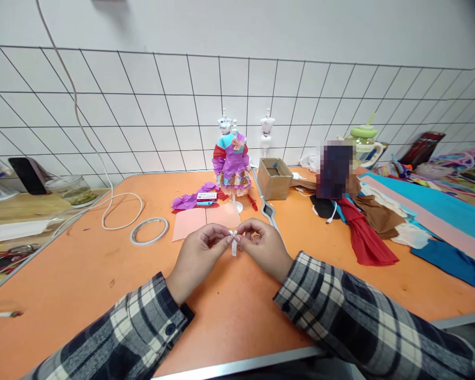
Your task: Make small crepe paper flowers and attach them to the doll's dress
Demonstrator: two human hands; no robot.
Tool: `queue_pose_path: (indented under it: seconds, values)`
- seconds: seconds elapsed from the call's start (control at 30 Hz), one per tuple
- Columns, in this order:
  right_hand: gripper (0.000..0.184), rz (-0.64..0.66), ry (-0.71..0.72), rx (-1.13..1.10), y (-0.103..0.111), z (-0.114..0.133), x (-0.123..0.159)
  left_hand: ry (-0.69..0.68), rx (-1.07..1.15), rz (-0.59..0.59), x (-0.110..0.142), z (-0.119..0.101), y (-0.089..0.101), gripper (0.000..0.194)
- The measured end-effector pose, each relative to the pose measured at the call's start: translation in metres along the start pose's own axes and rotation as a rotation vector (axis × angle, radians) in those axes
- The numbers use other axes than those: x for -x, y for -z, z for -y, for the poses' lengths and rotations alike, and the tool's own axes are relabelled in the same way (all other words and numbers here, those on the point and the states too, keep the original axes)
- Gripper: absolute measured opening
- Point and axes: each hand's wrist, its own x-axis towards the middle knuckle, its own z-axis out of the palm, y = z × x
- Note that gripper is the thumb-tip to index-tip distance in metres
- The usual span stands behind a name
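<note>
Between my fingertips is a small white strip (234, 248), its lower end hanging down; it looks like paper or tape. My left hand (206, 250) pinches its upper left side and my right hand (263, 245) its upper right side, both just above the table. Just beyond my hands lies pink paper (190, 221). Farther back stands a small dress form in a purple, red and blue paper dress (233, 161). A roll of tape (149, 231) lies flat to the left of my left hand.
A cardboard box (275, 179) stands behind my right hand, beside a bare white dress form (266, 126). Purple crepe paper (188, 199) lies left of the dressed form. Red crepe paper (366, 232) and other coloured sheets cover the right. A white cable (106, 211) loops at left.
</note>
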Motion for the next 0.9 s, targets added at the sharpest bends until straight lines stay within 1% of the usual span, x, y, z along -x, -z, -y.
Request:
queue_pose_path:
  seconds: [0.1,0.17,0.2,0.23,0.37,0.4,0.47,0.5,0.57,0.67,0.8,0.83,0.9]
  values:
    - [0.006,-0.009,0.018,0.045,0.001,0.000,0.000,-0.004,-0.027,-0.003,-0.001,0.000,0.000,0.017]
    - [0.002,-0.017,0.072,0.135,0.003,0.002,0.000,0.022,-0.017,-0.001,0.000,-0.001,-0.001,0.018]
    - [0.001,-0.020,0.121,0.191,0.004,0.004,0.001,0.047,0.000,0.002,0.000,-0.001,-0.002,0.019]
    - [0.003,-0.021,0.185,0.248,0.005,0.005,0.001,0.077,0.026,0.006,0.000,-0.001,-0.002,0.020]
    - [0.012,0.006,0.541,0.420,0.009,0.008,0.001,0.194,0.211,0.015,0.002,0.001,-0.005,0.024]
    - [0.013,0.009,0.604,0.436,0.009,0.008,0.001,0.214,0.277,0.021,0.003,0.001,-0.005,0.024]
    - [0.012,0.006,0.656,0.438,0.011,0.008,0.001,0.242,0.414,0.039,0.003,0.001,-0.005,0.024]
    - [0.011,0.000,0.647,0.435,0.011,0.008,0.001,0.249,0.471,0.049,0.003,0.001,-0.005,0.024]
    - [0.007,-0.020,0.584,0.437,0.011,0.007,0.003,0.254,0.533,0.058,0.003,0.001,-0.005,0.024]
    - [0.003,-0.048,0.438,0.439,0.011,0.006,0.004,0.216,0.475,0.029,0.001,0.001,-0.003,0.024]
    - [0.033,-0.077,0.183,0.398,0.013,0.002,0.000,0.162,0.280,-0.014,-0.002,0.003,-0.001,0.025]
    - [0.033,-0.063,0.143,0.371,0.013,0.000,-0.002,0.161,0.258,-0.023,-0.002,0.003,0.000,0.026]
    - [0.023,-0.004,0.087,0.282,0.014,-0.002,-0.006,0.165,0.248,-0.038,-0.002,0.005,0.000,0.026]
